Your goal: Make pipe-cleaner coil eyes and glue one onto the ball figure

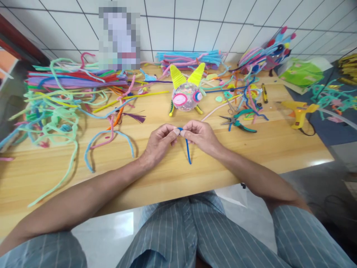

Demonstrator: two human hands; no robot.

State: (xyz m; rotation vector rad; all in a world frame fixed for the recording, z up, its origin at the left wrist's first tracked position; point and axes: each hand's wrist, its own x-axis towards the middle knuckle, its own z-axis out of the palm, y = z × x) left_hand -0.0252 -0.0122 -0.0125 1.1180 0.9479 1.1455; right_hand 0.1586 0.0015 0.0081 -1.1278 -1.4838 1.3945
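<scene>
Between my fingertips is a dark blue pipe cleaner [188, 150], bent at the top with one end hanging down toward me. My left hand [164, 138] pinches it from the left, and my right hand [199, 134] pinches it from the right, the two thumbs almost touching. Just beyond my hands stands a clear round figure [186, 98] with yellow pointed ears, pink-rimmed eyes and small yellow-and-green feet. To the right of my right hand lie green-handled pliers [238, 122], jaws pointing left.
Tangled pipe cleaners [64, 108] cover the table's left side. A blue and pink bundle [192, 59] lies at the back. On the right are small scissors [232, 108], a yellow cutter [264, 93], a glue gun [299, 111] and a green package [304, 74]. Curved blue pieces [89, 149] lie left of my hands.
</scene>
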